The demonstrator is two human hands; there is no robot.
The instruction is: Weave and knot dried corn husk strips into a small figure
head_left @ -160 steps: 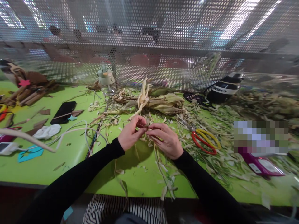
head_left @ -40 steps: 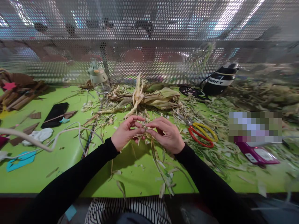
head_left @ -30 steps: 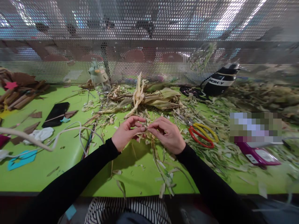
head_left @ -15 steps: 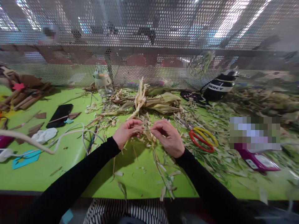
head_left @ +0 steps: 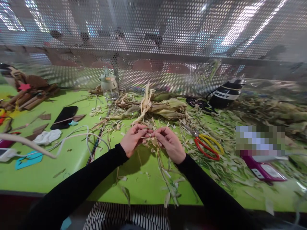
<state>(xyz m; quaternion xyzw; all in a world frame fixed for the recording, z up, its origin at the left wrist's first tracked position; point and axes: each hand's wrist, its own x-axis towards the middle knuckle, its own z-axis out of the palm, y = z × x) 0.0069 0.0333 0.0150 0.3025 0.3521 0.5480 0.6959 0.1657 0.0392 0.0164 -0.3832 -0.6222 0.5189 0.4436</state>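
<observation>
My left hand (head_left: 132,140) and my right hand (head_left: 169,143) meet over the green table (head_left: 72,166), fingertips pinched together on thin dried corn-husk strips (head_left: 150,138). Long husk strands (head_left: 168,179) trail down from the hands towards the table's front edge. Behind the hands lies a pile of dried corn husks (head_left: 155,107). Both sleeves are black.
Red and yellow-handled scissors (head_left: 208,147) lie right of my right hand. A black phone (head_left: 64,116), white cable (head_left: 72,137) and cloth sit at left. A small bottle (head_left: 109,86) and black-white bottle (head_left: 225,94) stand by the perforated metal screen (head_left: 153,48). Husk scraps cover the right side.
The hands have drawn closer together, still pinching the husk strips; the fingers have shifted slightly along them. The view has tilted a little.
</observation>
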